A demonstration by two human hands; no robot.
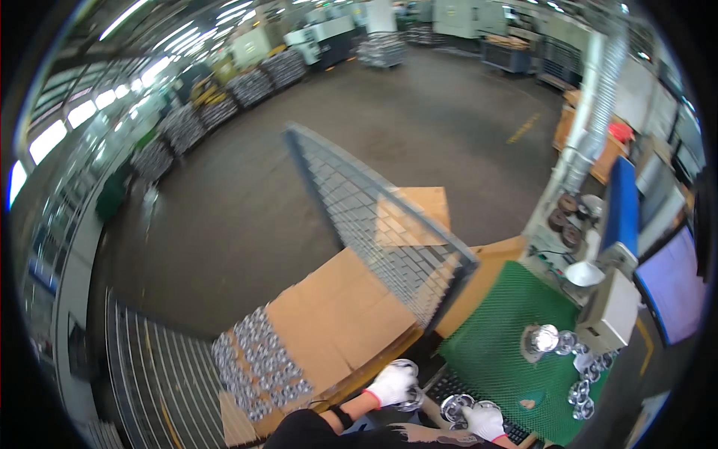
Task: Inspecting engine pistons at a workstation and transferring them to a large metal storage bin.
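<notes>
Where we list by size, largest first:

Wire-mesh cage panel (366,217): grey steel grid, tilted, rising between the crate and the bench; it stands in the way of any reach across.

Brown cardboard sheet (336,314): laid flat over the crate, we judge as a layer divider; rows of shiny round metal parts (258,367) show at its uncovered left edge.

Green mesh bench mat (501,352): bears more of the same discs, clustered near a grey boxy machine (609,310).

Left hand (390,385): white glove, fingers closed around a silver round metal part (407,367) just beside the cardboard's corner.

Right hand (485,420): white glove, curled over a second silver disc (453,408) at the mat's near edge; we cannot tell whether it grips.
</notes>
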